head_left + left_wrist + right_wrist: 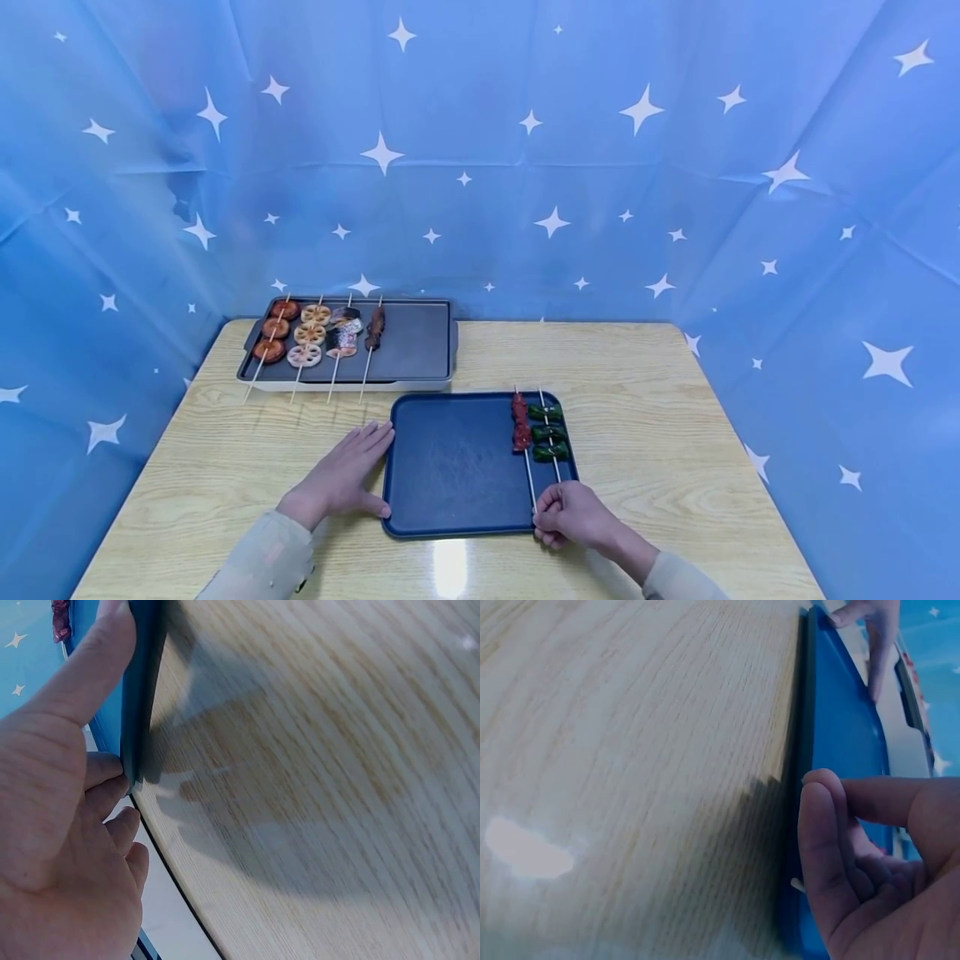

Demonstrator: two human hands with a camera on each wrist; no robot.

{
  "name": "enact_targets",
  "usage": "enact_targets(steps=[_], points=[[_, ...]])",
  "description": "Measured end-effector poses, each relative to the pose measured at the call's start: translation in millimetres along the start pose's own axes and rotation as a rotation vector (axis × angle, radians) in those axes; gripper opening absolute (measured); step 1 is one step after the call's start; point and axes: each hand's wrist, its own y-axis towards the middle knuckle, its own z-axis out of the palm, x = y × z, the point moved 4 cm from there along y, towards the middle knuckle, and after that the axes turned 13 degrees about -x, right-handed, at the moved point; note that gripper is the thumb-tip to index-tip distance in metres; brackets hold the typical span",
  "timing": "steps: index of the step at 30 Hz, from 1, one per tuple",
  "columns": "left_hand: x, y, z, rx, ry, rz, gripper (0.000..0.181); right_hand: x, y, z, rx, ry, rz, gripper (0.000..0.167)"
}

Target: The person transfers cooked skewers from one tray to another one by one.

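A dark blue rectangular tray (457, 467) lies on the table, with a red meat skewer (521, 423) and a green pepper skewer (551, 433) along its right side. My left hand (348, 473) touches the tray's left edge, fingers fairly straight and thumb at the near corner. At the tray's near right corner, my right hand (570, 515) pinches the lower end of the meat skewer's stick between thumb and forefinger. In the right wrist view a pale stick end (798, 885) shows below the curled fingers; which skewer it belongs to I cannot tell.
Behind the tray to the left stands a dark griddle (416, 342). It carries skewers of round brown slices (275, 328), lotus root (309, 333), fish pieces (342, 337) and brown meat (375, 327), their sticks overhanging its front edge. A blue star-patterned curtain (480, 208) surrounds the wooden table (645, 400).
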Motion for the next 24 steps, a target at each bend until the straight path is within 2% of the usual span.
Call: enact_targets(steps=[7,15,24], points=[[0.9,0.2,1.1,0.011,-0.007,-0.006,0.114,3.1,4.1,2.3,0.023,-0.075,0.010,0.006],[0.9,0.9,-0.3,0.007,-0.002,-0.005,0.114,8.2,6.3,0.7,0.030,-0.142,-0.017,0.016],[0.3,0.4,0.6,0.016,-0.004,-0.018,0.114,8.3,8.3,2.6,0.053,-0.201,-0.023,0.020]])
